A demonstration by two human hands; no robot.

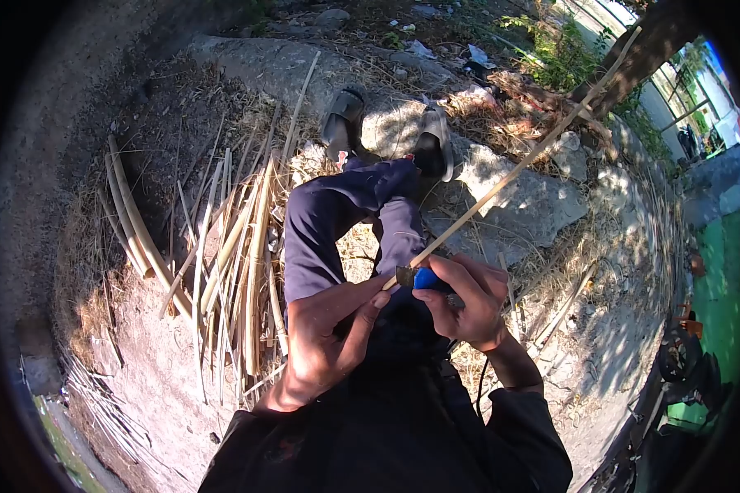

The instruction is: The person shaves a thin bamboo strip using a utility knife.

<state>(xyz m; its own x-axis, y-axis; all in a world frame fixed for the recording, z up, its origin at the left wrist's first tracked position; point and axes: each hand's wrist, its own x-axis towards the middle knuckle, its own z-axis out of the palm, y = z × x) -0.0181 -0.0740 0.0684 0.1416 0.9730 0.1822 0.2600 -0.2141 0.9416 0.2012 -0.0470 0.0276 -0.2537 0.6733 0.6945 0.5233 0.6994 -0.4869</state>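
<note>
A long, thin strip of split cane (514, 172) runs from my lap up to the far right. My left hand (329, 333) pinches its near end between thumb and fingers. In my right hand (470, 300) is a small knife (426, 279) with a blue handle, the fingers closed around it. Its short, dark blade lies against the strip, just beyond my left fingertips. How deep the edge sits in the cane cannot be made out. Both hands meet above my lap, close together.
Many cane strips (255, 271) lie in a loose pile on the ground to my left, with thicker curved pieces (136, 214) beside them. Flat rocks (518, 193) lie around my shoes (436, 144). A tree trunk (649, 49) stands at the upper right, near green sheeting (723, 287).
</note>
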